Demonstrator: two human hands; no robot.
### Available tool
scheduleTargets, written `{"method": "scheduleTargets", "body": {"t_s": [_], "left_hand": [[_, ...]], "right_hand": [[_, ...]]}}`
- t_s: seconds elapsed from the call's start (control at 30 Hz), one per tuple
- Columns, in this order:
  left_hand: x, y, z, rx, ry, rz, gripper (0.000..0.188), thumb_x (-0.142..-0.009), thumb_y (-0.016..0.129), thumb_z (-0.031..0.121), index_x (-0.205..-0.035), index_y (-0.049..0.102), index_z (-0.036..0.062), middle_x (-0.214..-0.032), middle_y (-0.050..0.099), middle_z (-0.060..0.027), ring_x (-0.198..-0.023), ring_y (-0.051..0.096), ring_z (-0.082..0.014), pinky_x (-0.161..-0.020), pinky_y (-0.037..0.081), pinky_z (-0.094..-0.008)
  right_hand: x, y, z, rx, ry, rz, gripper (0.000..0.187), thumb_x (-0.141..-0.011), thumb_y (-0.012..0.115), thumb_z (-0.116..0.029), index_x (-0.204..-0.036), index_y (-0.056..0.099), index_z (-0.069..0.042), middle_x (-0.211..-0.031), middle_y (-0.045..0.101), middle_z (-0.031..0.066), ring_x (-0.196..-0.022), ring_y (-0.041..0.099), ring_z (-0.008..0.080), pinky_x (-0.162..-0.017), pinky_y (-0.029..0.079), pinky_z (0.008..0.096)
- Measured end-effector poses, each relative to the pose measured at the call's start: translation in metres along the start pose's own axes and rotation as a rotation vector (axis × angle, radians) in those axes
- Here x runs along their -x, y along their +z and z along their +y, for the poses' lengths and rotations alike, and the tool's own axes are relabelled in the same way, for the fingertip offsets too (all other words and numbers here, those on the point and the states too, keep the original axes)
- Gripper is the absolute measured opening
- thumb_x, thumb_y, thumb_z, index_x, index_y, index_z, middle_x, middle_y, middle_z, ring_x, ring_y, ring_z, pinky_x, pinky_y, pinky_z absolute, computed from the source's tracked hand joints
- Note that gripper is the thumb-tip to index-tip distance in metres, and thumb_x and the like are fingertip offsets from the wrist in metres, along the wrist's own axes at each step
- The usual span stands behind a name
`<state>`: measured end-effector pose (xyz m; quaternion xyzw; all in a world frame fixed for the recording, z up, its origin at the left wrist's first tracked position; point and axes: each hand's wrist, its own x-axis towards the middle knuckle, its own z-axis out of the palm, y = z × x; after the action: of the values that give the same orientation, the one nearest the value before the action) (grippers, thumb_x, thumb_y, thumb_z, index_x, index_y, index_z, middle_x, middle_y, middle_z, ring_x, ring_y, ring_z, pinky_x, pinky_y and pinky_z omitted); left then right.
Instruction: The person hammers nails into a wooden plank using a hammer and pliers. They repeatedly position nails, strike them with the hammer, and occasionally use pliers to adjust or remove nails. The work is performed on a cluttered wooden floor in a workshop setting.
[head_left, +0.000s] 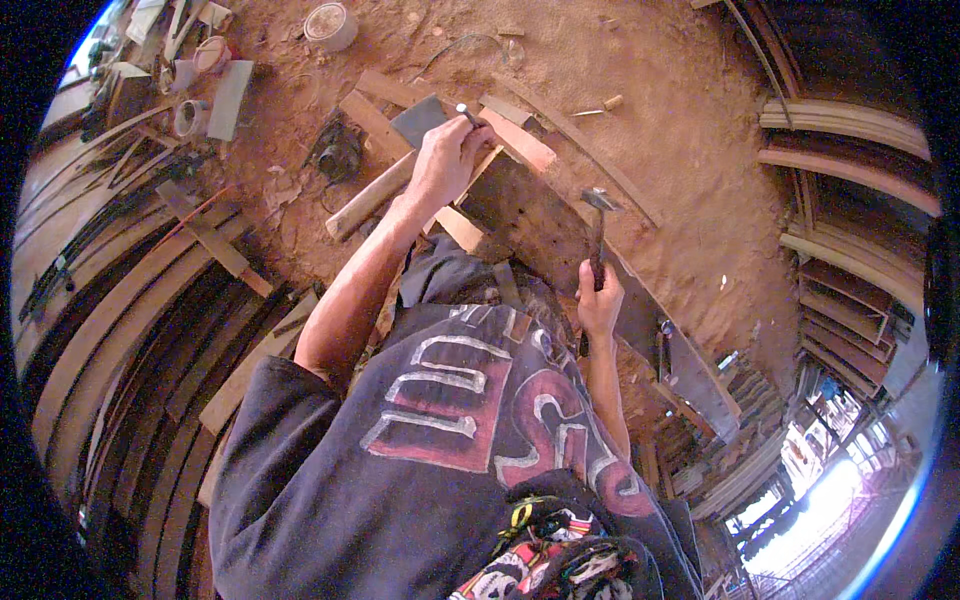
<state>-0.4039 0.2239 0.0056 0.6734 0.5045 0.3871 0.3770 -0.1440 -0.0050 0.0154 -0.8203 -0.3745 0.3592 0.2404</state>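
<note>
My left hand (447,160) is closed round a short dark rod (467,113) with a pale round top, held over the far end of a wooden workpiece. The rod's lower end is hidden, so I cannot tell its kind. To the right, my right hand (600,298) grips a hammer (598,235) by its dark handle. The hammer's metal head stands raised, apart from the rod. Beneath both hands, a long dark plank (640,300) runs diagonally from far left to near right. A pinkish wood piece (520,140) lies just beyond my left hand.
A grey flat block (420,122) and a round wooden bar (370,196) lie left of the work. A light-handled tool (606,106) rests on the sandy ground. Long boards (110,330) are stacked at left, more planks (840,120) at right. A bucket (330,27) stands at the far side.
</note>
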Motion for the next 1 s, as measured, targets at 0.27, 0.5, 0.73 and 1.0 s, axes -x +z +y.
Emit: {"method": "scheduleTargets", "body": {"t_s": [0.27, 0.5, 0.73, 1.0], "left_hand": [[-0.004, 0.014, -0.007, -0.010, 0.026, -0.054, 0.015, -0.095, 0.061, 0.011, -0.092, 0.062, -0.0033, -0.085, 0.064, -0.0242, -0.082, 0.063, -0.0442, -0.069, 0.049, -0.0452], [-0.006, 0.011, 0.005, -0.014, -0.016, -0.129, 0.021, -0.097, 0.059, 0.017, -0.094, 0.063, -0.0033, -0.087, 0.065, -0.0229, -0.085, 0.063, -0.0430, -0.073, 0.049, -0.0458], [-0.007, 0.009, 0.010, -0.022, -0.022, -0.153, 0.021, -0.097, 0.059, 0.017, -0.094, 0.063, -0.0030, -0.086, 0.064, -0.0215, -0.086, 0.064, -0.0419, -0.073, 0.049, -0.0456], [-0.007, 0.010, 0.009, -0.069, 0.106, -0.203, 0.014, -0.094, 0.061, 0.013, -0.096, 0.064, -0.0008, -0.090, 0.066, -0.0183, -0.089, 0.065, -0.0398, -0.077, 0.052, -0.0444]], "right_hand": [[-0.004, -0.005, -0.044, -0.052, -0.128, 0.014, 0.038, -0.095, 0.064, -0.036, -0.108, 0.067, 0.000, -0.090, 0.071, 0.0142, -0.080, 0.066, 0.0270, -0.076, 0.051, 0.0380], [-0.004, -0.011, -0.054, -0.086, -0.213, 0.026, 0.031, -0.095, 0.065, -0.031, -0.100, 0.066, -0.001, -0.081, 0.067, 0.0108, -0.071, 0.060, 0.0243, -0.070, 0.050, 0.0375], [-0.010, -0.014, -0.069, -0.045, -0.416, 0.035, 0.024, -0.096, 0.064, -0.027, -0.096, 0.065, -0.003, -0.067, 0.058, -0.0010, -0.054, 0.052, 0.0083, -0.051, 0.042, 0.0264], [-0.012, -0.018, -0.091, 0.099, -0.487, 0.024, 0.032, -0.098, 0.062, -0.033, -0.107, 0.064, -0.002, -0.075, 0.059, 0.0030, -0.061, 0.056, 0.0142, -0.058, 0.046, 0.0299]]}}
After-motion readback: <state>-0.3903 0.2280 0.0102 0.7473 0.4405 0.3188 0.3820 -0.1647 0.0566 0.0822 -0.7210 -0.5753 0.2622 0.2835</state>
